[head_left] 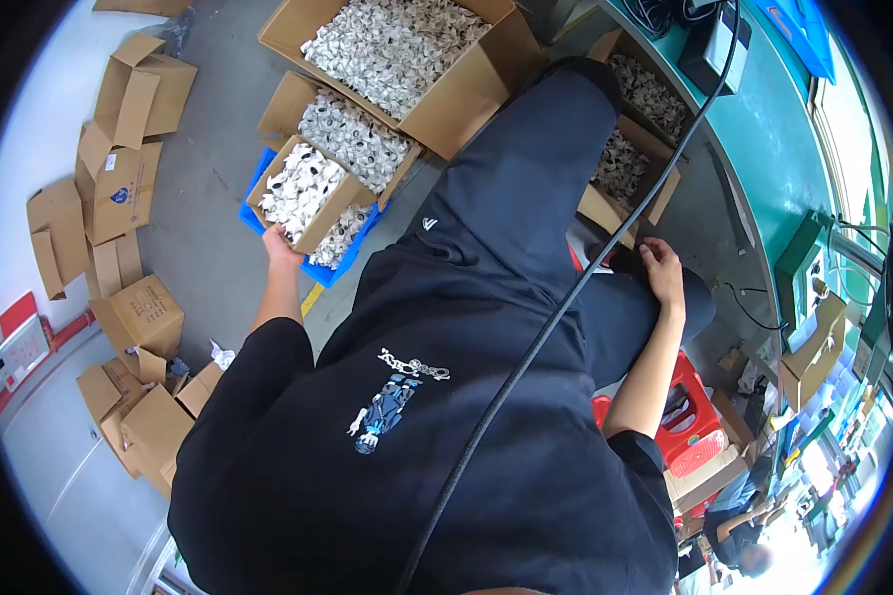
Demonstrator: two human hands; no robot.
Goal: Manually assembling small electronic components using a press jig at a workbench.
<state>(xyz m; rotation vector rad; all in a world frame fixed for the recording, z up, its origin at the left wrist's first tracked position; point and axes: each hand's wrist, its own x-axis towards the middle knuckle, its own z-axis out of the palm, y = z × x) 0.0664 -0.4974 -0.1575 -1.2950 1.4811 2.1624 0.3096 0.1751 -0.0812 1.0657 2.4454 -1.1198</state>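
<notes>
Carton, small and open-topped (333, 215), is seen at left of centre, filled with white parts (301, 186) bearing some dark bits; it is propped at a tilt over a blue crate (319, 276), in which more of the same parts are seen. Near left corner of the small carton is touched by the left hand (283, 241); fingers are partly hidden, so whether it is clamped or merely steadied cannot be told. Right hand (662, 266) is held well apart from the left, by the bent right knee, fingers loosely curled; whether anything is held in it cannot be told. Just beyond the small carton, a medium carton (284, 102) is seen, loaded with white and grey parts, and behind that a large carton (471, 84), heaped with similar ones. Darker-looking parts are kept in two cartons (606, 210) beside the legs, near a green-topped table (742, 134). Dark trousers (516, 169) and a black printed shirt (446, 496) are worn. View is crossed diagonally by a dark cord (512, 382). Red stool (690, 402) is placed at right, another person (734, 521) is seen at lower right, brown boxes (124, 198) are stacked along the left wall
</notes>
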